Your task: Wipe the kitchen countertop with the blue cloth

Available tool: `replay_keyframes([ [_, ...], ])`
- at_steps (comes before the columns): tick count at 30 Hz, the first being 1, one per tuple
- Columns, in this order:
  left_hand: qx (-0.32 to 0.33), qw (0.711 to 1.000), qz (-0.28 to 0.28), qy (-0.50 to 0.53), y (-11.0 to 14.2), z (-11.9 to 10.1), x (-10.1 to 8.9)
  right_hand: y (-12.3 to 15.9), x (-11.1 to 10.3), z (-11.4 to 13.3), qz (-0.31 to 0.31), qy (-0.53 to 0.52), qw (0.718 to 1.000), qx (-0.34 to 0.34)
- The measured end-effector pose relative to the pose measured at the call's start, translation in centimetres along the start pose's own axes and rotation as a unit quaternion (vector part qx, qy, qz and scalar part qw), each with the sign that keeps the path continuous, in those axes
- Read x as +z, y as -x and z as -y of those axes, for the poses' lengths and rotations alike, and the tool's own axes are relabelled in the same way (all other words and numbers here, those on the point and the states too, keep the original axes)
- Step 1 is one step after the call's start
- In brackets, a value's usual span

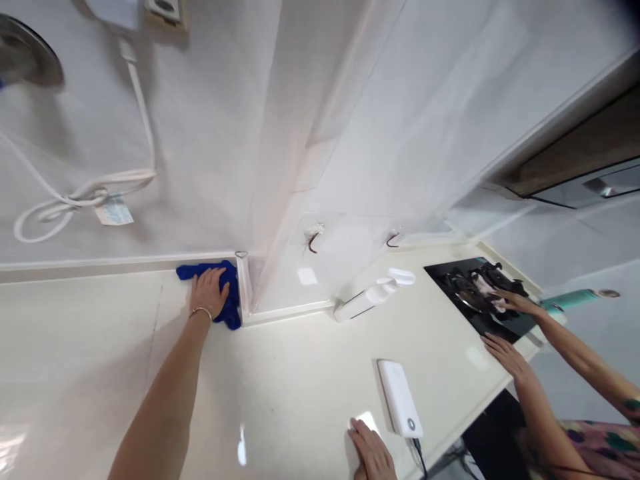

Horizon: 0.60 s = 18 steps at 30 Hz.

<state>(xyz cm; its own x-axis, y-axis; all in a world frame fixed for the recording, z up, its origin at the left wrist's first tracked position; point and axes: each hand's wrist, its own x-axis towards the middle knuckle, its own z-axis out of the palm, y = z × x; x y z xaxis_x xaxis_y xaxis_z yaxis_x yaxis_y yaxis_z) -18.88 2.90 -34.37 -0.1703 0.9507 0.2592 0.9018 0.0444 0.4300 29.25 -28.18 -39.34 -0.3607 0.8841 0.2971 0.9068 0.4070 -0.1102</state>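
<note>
My left hand [209,293] presses a blue cloth [231,300] into the counter corner, where the raised edge strip turns at the wall. The cloth spreads out around my fingers, partly hidden under the palm. My right hand [373,452] lies flat on the pale counter [290,387] near its front edge, cut off by the bottom of the view. Close to it is a white power bank [400,400] with a black cable plugged into its end. A white spray bottle [373,299] stands by the wall, between my hands and the stove.
At right, another person's hands [510,357] are at the black gas stove [475,293], one on a pale cloth. A green tube [575,300] is beyond it. Two hooks [314,241] are on the wall. A white cord [90,197] hangs coiled at upper left. A range hood [580,153] juts out above.
</note>
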Motion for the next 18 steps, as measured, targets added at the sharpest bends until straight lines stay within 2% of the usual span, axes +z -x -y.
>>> replay_keyframes([
  [5,-0.008,1.000,-0.019,-0.021,-1.6,0.2,0.5,-0.5,-1.0,1.0,0.037,0.003,0.999,0.020],
  [10,-0.001,0.999,0.014,-0.032,-1.4,0.1,0.1,-1.6,-1.9,1.5,0.023,-0.033,0.999,0.023],
  [14,0.003,0.999,0.029,-0.045,-0.7,-0.5,-0.6,-2.3,-2.3,1.7,0.029,-0.060,0.997,0.043],
  [18,-0.007,0.997,0.033,-0.076,1.5,-1.1,-0.9,-2.8,-3.0,1.9,0.026,-0.084,0.994,0.058],
])
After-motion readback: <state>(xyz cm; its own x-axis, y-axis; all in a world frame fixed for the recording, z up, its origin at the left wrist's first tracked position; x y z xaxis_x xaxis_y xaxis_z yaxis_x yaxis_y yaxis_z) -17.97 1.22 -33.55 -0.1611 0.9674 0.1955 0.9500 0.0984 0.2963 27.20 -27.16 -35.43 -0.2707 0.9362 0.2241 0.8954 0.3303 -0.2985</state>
